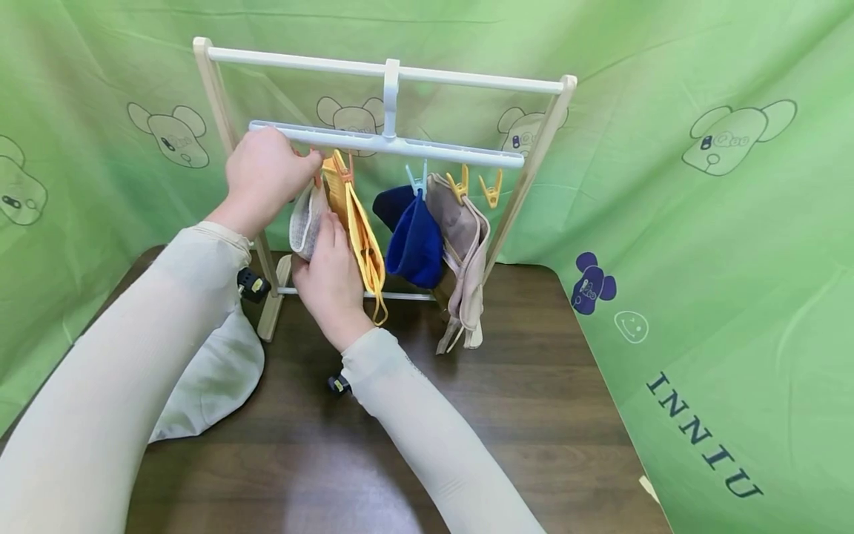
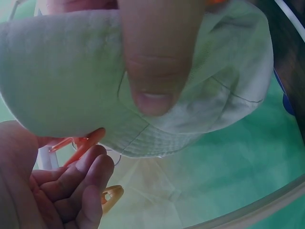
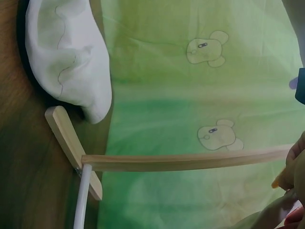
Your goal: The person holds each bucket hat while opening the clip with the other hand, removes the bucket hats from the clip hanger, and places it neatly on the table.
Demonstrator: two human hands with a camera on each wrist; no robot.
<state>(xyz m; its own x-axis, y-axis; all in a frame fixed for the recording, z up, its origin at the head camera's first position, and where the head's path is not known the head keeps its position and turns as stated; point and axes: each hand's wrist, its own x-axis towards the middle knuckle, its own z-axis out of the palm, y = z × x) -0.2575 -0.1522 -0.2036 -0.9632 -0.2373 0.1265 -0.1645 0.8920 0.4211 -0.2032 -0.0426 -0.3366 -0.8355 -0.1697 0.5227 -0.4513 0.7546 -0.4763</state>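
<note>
In the head view my left hand [image 1: 267,174] is up at the left end of the white hanger bar [image 1: 320,136]. It pinches an orange clothespin [image 2: 83,145], whose tip meets the edge of a pale hat [image 2: 62,71] in the left wrist view. Lower down, my right hand [image 1: 333,274] grips that hat, thumb across the fabric and fingertips behind it. Just right of the hat hangs a yellow hat [image 1: 363,237] on an orange clothespin [image 1: 345,172]. Another clothespin [image 2: 112,198] shows below my left fingers.
A blue hat [image 1: 416,241] and a beige hat [image 1: 460,237] hang farther right, beside a bare yellow clothespin [image 1: 491,189]. The hanger hooks over a wooden-legged rack [image 1: 527,189]. A white fabric item [image 1: 216,378] lies on the dark table [image 1: 520,430]. Green cloth [image 1: 667,222] surrounds the table.
</note>
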